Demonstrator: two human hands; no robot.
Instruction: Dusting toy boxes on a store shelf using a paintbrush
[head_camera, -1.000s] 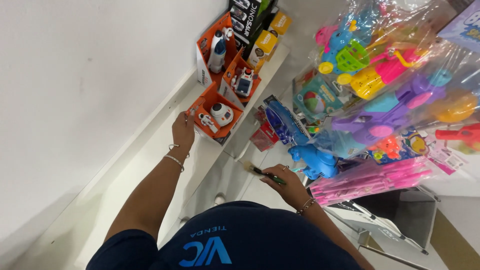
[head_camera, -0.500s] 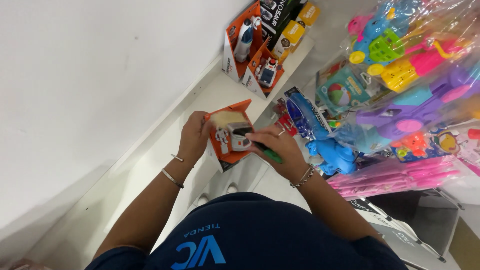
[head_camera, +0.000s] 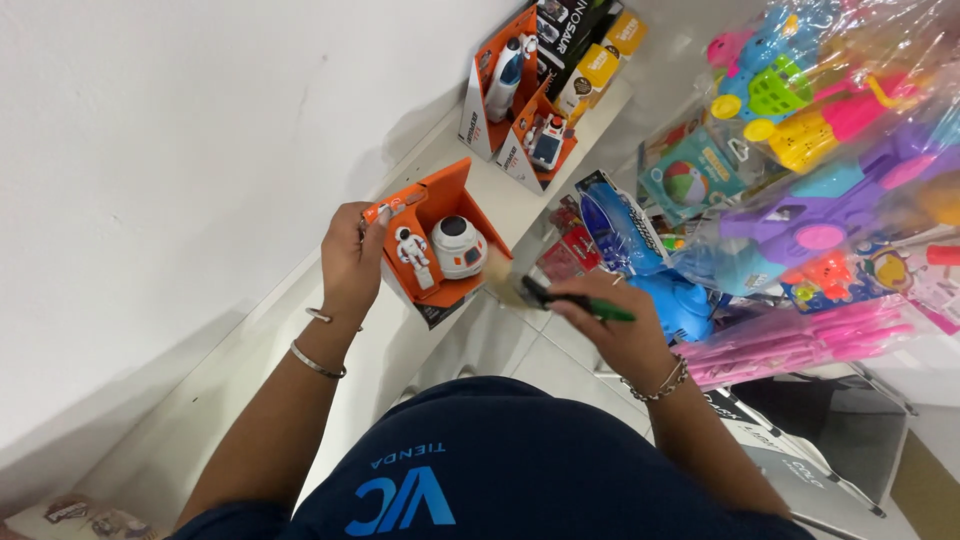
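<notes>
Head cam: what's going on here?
A person stands at a white shelf along a wall. The left hand holds an orange toy box, with an astronaut figure and a round capsule inside, lifted off the shelf. The right hand grips a green-handled brush, bristles at the box's edge. Two more orange boxes stand further along; bagged plastic toys hang at right.

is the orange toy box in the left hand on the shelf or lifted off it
Lifted. The left hand grips the orange toy box by its edge, tilted, beyond the white shelf's front edge.

Left hand (head_camera: 350, 262) grips an orange toy box (head_camera: 440, 245); right hand (head_camera: 620, 335) holds a green-handled brush (head_camera: 545, 293) against it
</notes>
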